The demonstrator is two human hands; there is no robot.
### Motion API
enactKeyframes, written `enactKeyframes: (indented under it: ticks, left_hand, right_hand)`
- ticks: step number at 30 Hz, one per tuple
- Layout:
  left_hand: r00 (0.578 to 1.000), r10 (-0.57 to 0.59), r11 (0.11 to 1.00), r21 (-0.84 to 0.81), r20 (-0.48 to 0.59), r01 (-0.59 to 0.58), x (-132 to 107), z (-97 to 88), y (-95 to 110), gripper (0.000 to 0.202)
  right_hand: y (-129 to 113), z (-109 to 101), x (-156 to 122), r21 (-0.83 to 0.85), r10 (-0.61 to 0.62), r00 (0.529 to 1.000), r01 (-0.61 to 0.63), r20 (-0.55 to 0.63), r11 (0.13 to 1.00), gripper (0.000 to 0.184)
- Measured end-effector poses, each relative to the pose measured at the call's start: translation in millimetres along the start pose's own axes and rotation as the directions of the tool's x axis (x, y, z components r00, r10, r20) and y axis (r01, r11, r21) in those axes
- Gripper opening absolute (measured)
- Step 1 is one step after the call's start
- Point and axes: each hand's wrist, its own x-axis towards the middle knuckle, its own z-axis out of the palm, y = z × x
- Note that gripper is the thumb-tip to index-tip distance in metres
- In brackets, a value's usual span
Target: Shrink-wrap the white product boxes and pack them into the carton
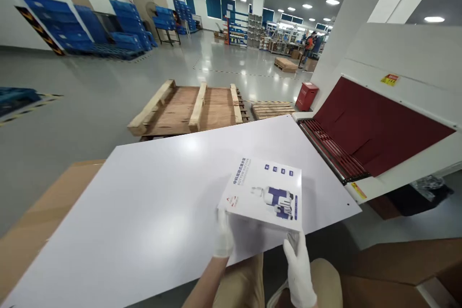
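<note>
White box point(266, 193) between both gloved hands

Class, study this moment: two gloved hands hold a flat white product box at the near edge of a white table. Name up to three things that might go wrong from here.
1. The white box is held only at its near edge by the left hand and right hand; smooth gloves might let it slip.
2. It sits near the table edge and could drop off.
3. The red-curtained machine opening with rollers is close; fingers might stray there.
</note>
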Motion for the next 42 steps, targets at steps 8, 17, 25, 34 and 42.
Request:
enactKeyframes:
  ticks: [8,17,25,34,42]
  left_hand:
    - [0.936,0.351,0.897,0.295,-0.024,-0.329,-77.7,-61.7,108.2,0.056]
    - [0.828,0.523,0.502,0.712,0.202,-0.491,32.8,-33.5,221.0,0.038]
    - [0.945,0.075,0.594,0.747,0.317,-0.298,163.8,-6.7,191.0,0.052]
    - [0.942,-0.011,0.678,0.695,0.336,-0.240,195.8,-10.7,143.2,0.060]
    - [0.901,0.091,0.752,0.564,0.425,-0.342,174.6,-41.3,129.1,0.091]
  right_hand:
    - [-18.2,-10.2,-65.3,0.240,0.155,0.988,-0.157,0.026,0.958,0.067]
    - [-81.2,-21.4,-78.6,0.057,0.152,0.951,-0.173,0.268,0.983,0.060]
    - [-106.7,23.1,-34.6,0.015,0.031,0.923,-0.040,0.383,0.999,0.077]
    - [-101.5,50.7,-1.7,-0.480,-0.629,0.757,0.624,0.176,0.617,0.058]
    - [-98.4,80.6,34.8,-0.535,-0.754,0.500,0.812,0.426,0.235,0.051]
